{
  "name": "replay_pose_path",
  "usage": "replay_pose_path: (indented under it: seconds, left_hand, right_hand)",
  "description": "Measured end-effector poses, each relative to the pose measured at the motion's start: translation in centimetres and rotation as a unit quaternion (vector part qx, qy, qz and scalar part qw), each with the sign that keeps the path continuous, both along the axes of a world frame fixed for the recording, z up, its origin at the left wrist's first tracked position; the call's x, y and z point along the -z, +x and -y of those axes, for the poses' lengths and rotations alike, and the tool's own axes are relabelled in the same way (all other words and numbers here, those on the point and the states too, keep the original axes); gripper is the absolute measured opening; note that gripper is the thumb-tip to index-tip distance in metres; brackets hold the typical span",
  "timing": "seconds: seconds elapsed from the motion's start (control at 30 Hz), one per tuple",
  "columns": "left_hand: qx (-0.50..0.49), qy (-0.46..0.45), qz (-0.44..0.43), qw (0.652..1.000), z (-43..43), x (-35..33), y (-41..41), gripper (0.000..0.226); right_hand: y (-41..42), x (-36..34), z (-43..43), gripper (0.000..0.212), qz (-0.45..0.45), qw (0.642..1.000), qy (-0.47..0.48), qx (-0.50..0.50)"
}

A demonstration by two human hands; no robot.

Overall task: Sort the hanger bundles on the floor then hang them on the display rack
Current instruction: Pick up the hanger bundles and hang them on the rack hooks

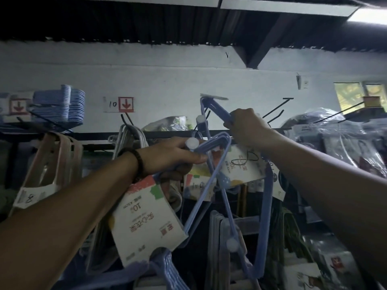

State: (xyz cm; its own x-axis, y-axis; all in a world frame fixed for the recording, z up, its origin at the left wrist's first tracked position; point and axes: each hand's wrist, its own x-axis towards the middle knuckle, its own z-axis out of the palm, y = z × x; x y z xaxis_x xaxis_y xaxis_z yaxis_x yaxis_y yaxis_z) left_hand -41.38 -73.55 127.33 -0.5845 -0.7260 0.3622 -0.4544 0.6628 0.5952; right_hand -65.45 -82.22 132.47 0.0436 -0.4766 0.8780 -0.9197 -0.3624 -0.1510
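My left hand [173, 155] grips a bundle of blue hangers [207, 185] wrapped in a white printed card sleeve [144, 222]; the bundle hangs down from my fist. My right hand [247, 128] is raised higher and grips the top of a second blue hanger bundle [266, 206] with its own card label [243, 164], holding it up at a black rack hook [206, 114] on the display rack's bar [167, 133]. The two bundles cross each other between my hands.
Beige hangers [60, 158] and grey hangers [129, 135] hang on the rack at left. A stack of blue hangers [60, 107] sits upper left. Bare black hooks [276, 109] jut out at right, beside plastic-wrapped goods [335, 139]. A "10" arrow sign [125, 104] is on the wall.
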Motion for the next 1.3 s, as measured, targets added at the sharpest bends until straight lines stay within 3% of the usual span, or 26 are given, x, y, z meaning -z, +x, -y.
replay_pose_path:
  seconds: [0.07, 0.27, 0.47, 0.63, 0.87, 1.03, 1.2, 1.3]
  left_hand:
    - [-0.015, -0.01, -0.007, 1.0, 0.7, 0.1, 0.0, 0.025]
    - [-0.045, -0.02, -0.035, 0.998, 1.7, 0.4, 0.4, 0.004]
    - [-0.087, -0.029, -0.054, 0.994, 2.9, 0.6, 1.0, 0.045]
    - [-0.092, 0.003, -0.089, 0.992, 3.4, 1.2, 1.6, 0.006]
    - [-0.126, -0.05, -0.096, 0.986, 2.5, 2.5, 1.3, 0.025]
    - [-0.133, -0.063, -0.11, 0.983, 2.2, 3.1, 1.0, 0.026]
    - [-0.116, -0.08, -0.165, 0.976, 2.9, 3.5, 0.9, 0.007]
    - [-0.12, -0.109, -0.19, 0.968, 3.2, 3.4, 0.2, 0.009]
  right_hand:
    - [0.0, 0.4, 1.0, 0.027, 0.008, 1.0, 0.014, 0.003]
    - [2.9, -0.3, 4.1, 0.019, 0.012, 0.998, 0.063, -0.004]
    - [6.1, -1.3, 6.9, 0.016, 0.049, 0.996, 0.074, -0.033]
    - [7.5, 0.6, 9.6, 0.008, 0.024, 0.996, 0.083, 0.003]
    - [7.0, 4.8, 14.4, 0.033, -0.003, 0.984, 0.174, 0.045]
    - [4.7, 3.6, 11.9, 0.03, -0.002, 0.97, 0.243, -0.026]
    - [2.3, 1.8, 6.6, 0.04, 0.09, 0.969, 0.203, -0.105]
    - [1.7, 1.7, 2.8, 0.047, 0.109, 0.956, 0.217, -0.163]
